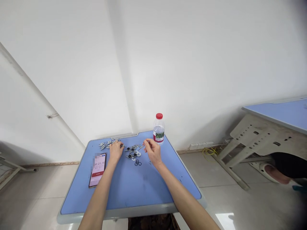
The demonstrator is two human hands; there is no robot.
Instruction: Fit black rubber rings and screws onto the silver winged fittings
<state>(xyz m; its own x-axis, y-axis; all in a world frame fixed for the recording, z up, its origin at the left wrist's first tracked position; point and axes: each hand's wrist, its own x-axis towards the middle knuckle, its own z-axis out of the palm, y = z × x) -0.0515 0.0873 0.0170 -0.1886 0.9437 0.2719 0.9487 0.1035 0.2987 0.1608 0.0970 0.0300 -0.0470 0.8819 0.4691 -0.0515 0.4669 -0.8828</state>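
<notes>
Head view, centre: right hand [153,153] pinches a slim silver metal piece [142,147], slanting lower-left; left hand [115,151] curls by a black-topped metal part [122,145], grip unclear.

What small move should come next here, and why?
Probably the left hand should lift the black-topped piece and bring it towards the right hand: the left fingers are at that piece, while the right hand seems to pinch a slim metal part.

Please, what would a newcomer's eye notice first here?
Probably the clear plastic bottle with a red cap, standing far right on the blue desk. Then the dark-edged phone with a timer screen, left of the left hand. Between that and the right hand lie small silver metal parts with black discs.
</notes>
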